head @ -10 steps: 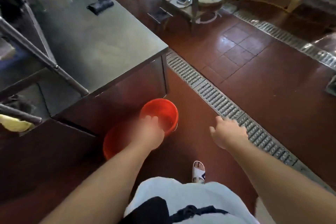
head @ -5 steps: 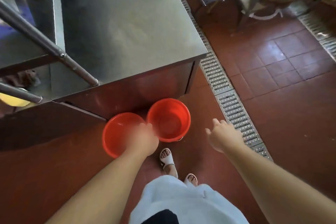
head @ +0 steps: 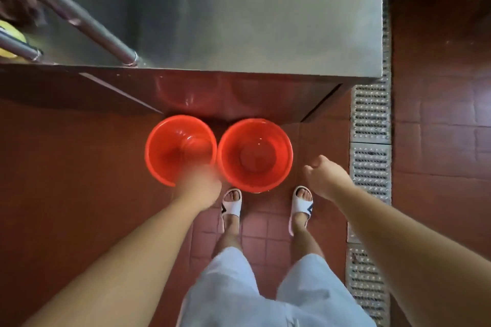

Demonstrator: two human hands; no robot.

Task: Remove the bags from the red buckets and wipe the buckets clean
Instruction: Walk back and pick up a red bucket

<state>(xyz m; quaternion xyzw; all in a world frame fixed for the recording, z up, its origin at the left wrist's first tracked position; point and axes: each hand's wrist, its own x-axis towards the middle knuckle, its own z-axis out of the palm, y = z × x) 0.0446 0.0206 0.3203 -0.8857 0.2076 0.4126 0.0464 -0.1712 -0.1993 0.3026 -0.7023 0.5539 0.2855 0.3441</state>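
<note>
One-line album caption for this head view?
Left hand at left round red plastic bucket; right hand hangs beside right one.

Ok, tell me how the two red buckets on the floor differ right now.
The left bucket has the left hand at its near rim, blurred; the right bucket has no hand on it, since the right hand hangs beside it over the floor. The left bucket's opening looks a little narrower than the right bucket's. Both are red, round, upright, side by side against the steel counter, with no bag visible inside.

Two upright red buckets [head: 180,150] side by side
</note>
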